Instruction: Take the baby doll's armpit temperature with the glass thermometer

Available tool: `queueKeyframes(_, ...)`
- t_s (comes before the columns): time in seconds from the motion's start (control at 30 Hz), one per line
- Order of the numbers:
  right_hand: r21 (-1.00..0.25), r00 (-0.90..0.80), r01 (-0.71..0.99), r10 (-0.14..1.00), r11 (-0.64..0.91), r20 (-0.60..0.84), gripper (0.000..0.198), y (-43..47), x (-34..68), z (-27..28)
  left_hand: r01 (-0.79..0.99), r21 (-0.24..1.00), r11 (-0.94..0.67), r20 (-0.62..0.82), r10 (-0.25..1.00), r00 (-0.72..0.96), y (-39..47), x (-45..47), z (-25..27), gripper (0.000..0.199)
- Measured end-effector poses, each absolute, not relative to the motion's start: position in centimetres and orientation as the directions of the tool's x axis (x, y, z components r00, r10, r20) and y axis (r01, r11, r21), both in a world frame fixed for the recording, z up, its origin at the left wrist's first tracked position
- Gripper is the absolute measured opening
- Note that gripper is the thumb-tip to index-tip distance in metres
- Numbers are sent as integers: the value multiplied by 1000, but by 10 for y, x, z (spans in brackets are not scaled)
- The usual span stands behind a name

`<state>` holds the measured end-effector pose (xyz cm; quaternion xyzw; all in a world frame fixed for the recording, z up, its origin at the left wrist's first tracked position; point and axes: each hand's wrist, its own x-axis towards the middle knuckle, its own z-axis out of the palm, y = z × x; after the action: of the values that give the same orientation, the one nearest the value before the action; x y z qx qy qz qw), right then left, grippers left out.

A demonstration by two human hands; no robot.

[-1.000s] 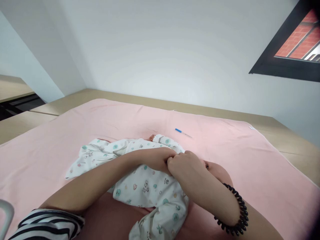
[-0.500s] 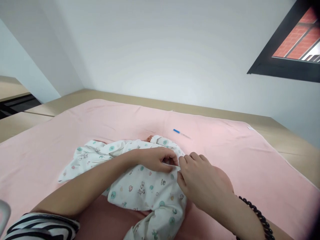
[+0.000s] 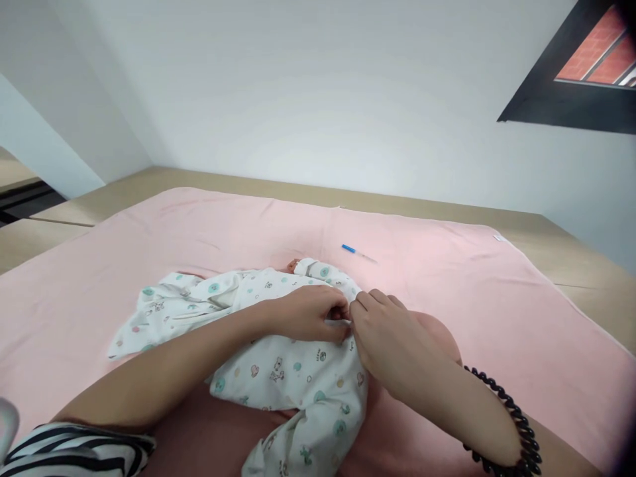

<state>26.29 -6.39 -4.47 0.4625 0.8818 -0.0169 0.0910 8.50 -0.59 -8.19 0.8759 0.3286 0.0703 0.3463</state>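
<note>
A white baby garment [image 3: 283,371] printed with small animals and green dots covers a baby-sized figure, probably a doll. Its small hand [image 3: 293,265] shows at the far cuff, and its rounded head [image 3: 440,334] is mostly hidden behind my right hand. At the garment's neck edge, my left hand [image 3: 313,313] pinches the cloth between thumb and fingers. My right hand [image 3: 385,338] is closed on the same edge, its fingertips meeting those of the left. Whatever fastening lies between the fingertips is hidden.
A thin stick with a blue end [image 3: 349,249], like a thermometer, lies beyond the figure. Under everything a pink sheet [image 3: 497,305] spreads over a wooden table [image 3: 551,248]. A white wall [image 3: 318,99] rises behind, with a dark-framed window [image 3: 541,86] at upper right.
My right hand has moved slightly left, and its fingers have closed in against my left fingertips at the neck edge. The whole view has shifted a little.
</note>
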Motion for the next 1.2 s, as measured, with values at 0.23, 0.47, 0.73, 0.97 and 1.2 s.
queueKeyframes(0.23,47,-547,827,822,560,-157,25,-62,265,-47,504,706,-498,-148,591,793,-2,83,-82,16)
queueKeyframes(0.47,-8,-537,838,822,545,-192,24,-59,270,-41,485,729,-483,-153,576,803,-1,82,-82,9)
queueKeyframes(0.73,22,-568,817,811,576,-136,21,-58,272,-48,500,699,-510,-153,577,802,0,80,-83,12)
queueKeyframes(0.97,17,-540,835,826,550,-162,22,-59,270,-44,494,691,-528,-150,563,812,0,80,-83,12)
queueKeyframes(1.2,-2,-528,844,830,537,-177,26,-59,268,-44,489,710,-507,-161,559,814,1,79,-81,13)
